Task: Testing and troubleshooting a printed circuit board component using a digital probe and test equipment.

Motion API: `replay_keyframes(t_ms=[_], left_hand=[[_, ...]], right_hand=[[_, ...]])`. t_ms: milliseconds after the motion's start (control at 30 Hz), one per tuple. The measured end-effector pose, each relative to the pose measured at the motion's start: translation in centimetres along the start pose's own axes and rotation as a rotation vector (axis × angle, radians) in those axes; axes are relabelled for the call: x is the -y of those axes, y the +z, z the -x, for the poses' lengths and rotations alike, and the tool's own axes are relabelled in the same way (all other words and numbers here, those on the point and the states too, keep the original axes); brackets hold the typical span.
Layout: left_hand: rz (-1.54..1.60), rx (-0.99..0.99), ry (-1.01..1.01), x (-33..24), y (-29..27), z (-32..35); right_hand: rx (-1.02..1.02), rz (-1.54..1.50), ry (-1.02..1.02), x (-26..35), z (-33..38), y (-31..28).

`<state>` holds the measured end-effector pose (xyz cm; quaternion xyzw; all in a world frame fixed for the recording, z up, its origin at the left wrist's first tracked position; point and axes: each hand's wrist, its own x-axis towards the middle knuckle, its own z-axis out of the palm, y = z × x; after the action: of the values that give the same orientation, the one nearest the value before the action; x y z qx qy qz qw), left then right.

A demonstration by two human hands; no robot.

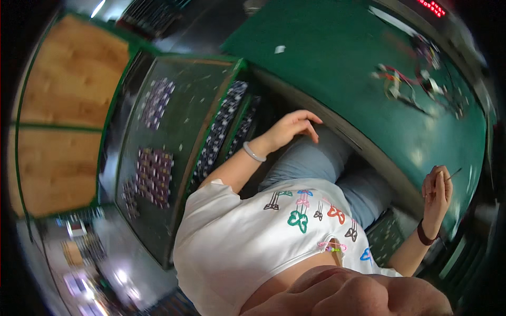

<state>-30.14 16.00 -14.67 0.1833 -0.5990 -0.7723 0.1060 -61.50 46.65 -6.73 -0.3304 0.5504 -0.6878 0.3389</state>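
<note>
Right hand (436,190) pinching thin dark stick (456,173) between thumb and fingers, by right end of green surface (327,58). Stick's long axis slants, free end pointing up-right, away from palm. Left hand (293,127) loosely spread, fingers bent, near surface's front edge. Green-edged trays (237,128) at left hold rows of black-and-white parts (222,126). Tangled wires (403,87) on surface, far right.

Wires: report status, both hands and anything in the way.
Left hand open, by table. Right hand pinching thin stick. Wires on table, touched by neither hand. White scrap apart from wires.
</note>
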Motion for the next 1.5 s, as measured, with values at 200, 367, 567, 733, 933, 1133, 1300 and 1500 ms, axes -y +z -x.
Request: replay_keyframes(t_ms=[200, 367, 567, 733, 933, 1133, 1300, 1500], left_hand=[[-0.078, -0.659, 0.413, -6.3, -5.7, 10.6], [-0.487, -1.225, 0.225, -9.2, -11.7, 18.3], [-1.474, -1.331, -0.299, -9.6, -25.4, 27.6], [-1.589, -1.247, -0.604, -10.4, -32.9, 27.3], [-1.344, -1.245, -0.577, -10.8, -35.5, 25.8], [-1.268, -1.238, -0.179, -14.2, -33.8, 21.7], [-0.276, -0.442, 0.310, -19.6, -24.4, 9.9], [-0.041, 0.053, 0.445, -20.2, -11.3, -5.2]], right_hand=[[0.223, 0.049, 0.066, -1.4, -8.1, 3.8], [0.224, -0.001, 0.158, -3.0, -9.9, 3.1], [0.254, 0.038, 0.185, -2.5, -11.6, 3.8], [0.175, 0.057, 0.150, -1.9, -11.2, 2.2], [0.159, 0.151, 0.181, -1.0, -11.3, 2.1], [0.185, 0.581, -0.084, -1.1, -15.5, 1.8], [0.087, 0.909, -0.499, -2.7, -20.1, 6.4], [-0.133, 0.899, -0.648, -5.1, -21.6, 6.2]])
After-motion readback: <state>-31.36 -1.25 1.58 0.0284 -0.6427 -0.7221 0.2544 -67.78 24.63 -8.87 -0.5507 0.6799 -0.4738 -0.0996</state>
